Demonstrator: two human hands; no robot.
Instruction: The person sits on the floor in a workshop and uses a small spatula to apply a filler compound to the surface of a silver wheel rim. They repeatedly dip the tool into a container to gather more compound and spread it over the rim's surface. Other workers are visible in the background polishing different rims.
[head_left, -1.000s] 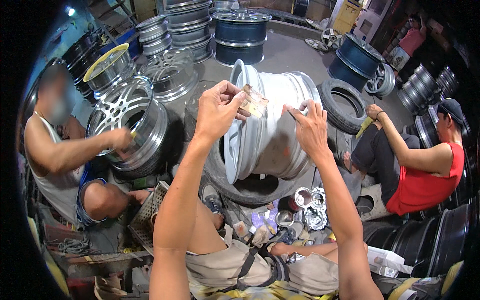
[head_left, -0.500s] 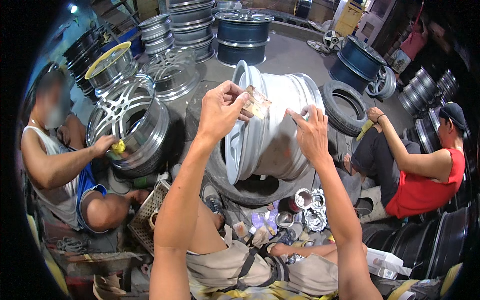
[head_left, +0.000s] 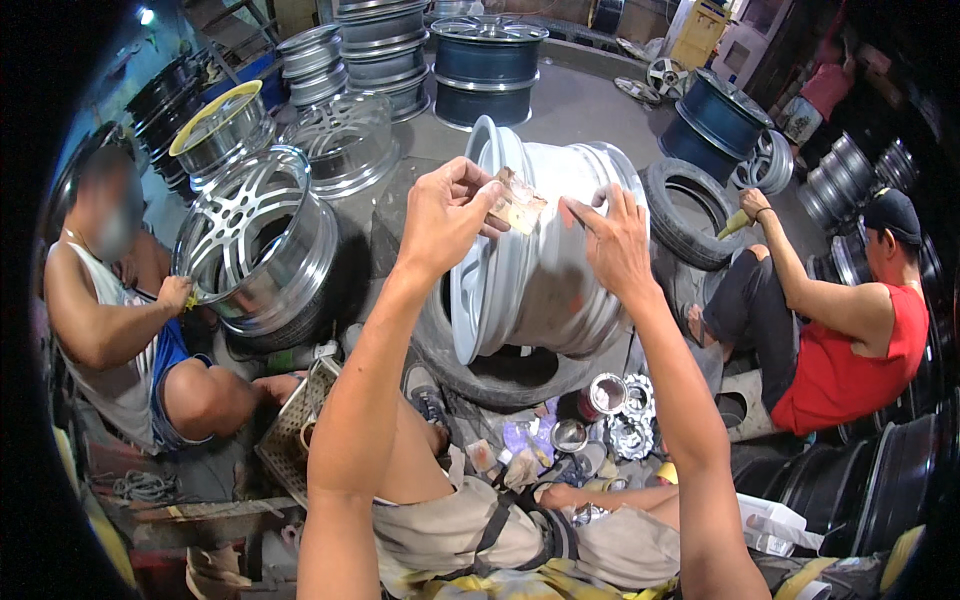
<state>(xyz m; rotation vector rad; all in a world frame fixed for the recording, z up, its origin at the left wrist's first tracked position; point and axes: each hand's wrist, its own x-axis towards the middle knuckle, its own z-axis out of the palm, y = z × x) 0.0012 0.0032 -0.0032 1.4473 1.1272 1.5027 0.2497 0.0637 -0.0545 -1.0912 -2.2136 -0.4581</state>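
In front of me a pale grey wheel rim [head_left: 573, 253] lies on its side on a black tyre [head_left: 482, 386]. My left hand [head_left: 447, 214] pinches a small card [head_left: 518, 207] between thumb and fingers, in front of the rim's barrel; it is stained, with a creased brownish patch. My right hand [head_left: 618, 240] is beside the barrel's upper right part, its index finger pointing left toward the card. Its fingers are drawn together around something thin that I cannot make out. Reddish smears mark the barrel near that fingertip and lower down.
An open tin [head_left: 604, 396] and a small metal bowl [head_left: 569, 437] stand near my legs. A plastic basket [head_left: 300, 425] is on the left. One person wipes a chrome rim [head_left: 258, 235] at left; another, in a red top [head_left: 860, 360], holds a yellow-green cloth [head_left: 735, 223] at right. Stacked rims [head_left: 486, 75] stand behind.
My right hand has shifted slightly up and left, nearer the card; my left hand barely moves. The left person's hand moved left along the chrome rim, and the right person's cloth swung nearer the tyre.
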